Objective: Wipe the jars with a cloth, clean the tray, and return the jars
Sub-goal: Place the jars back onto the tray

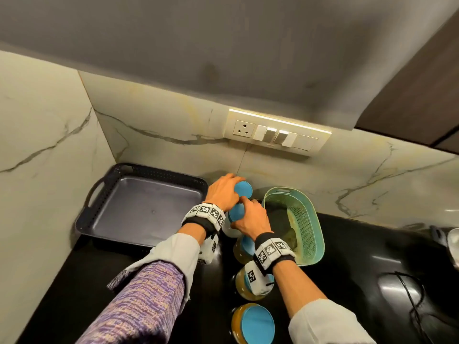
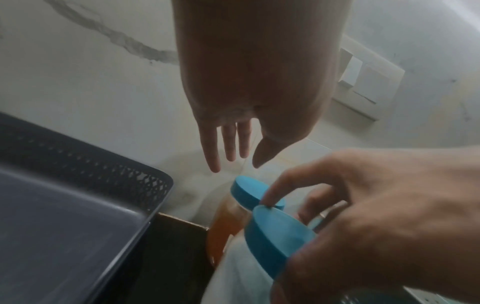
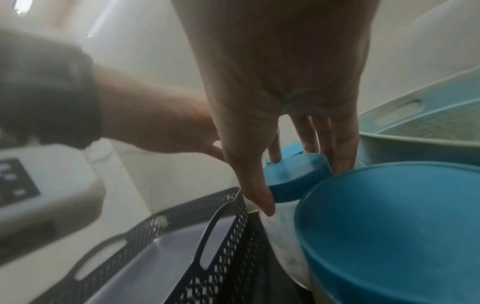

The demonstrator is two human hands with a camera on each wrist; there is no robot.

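Several blue-lidded jars stand in a row on the black counter, right of the empty dark tray [image 1: 99,219]. My left hand [image 1: 223,189] hovers over the farthest jar [image 1: 244,190], which holds something orange. In the left wrist view its fingers [image 2: 228,144] are straight and clear of that jar's lid [image 2: 246,191]. My right hand [image 1: 250,217] grips the lid of the second jar [image 1: 236,212], a whitish one. The right wrist view shows thumb and fingers curled round this lid [image 3: 296,176]. A third jar's lid [image 3: 389,226] fills the foreground.
A green perforated basket [image 1: 315,234] stands right of the jars with a crumpled bundle inside. The tiled wall and a switch plate [image 1: 278,135] are close behind. Two more jars [image 1: 255,324] stand nearer me. A black cable [image 1: 409,294] lies at the right.
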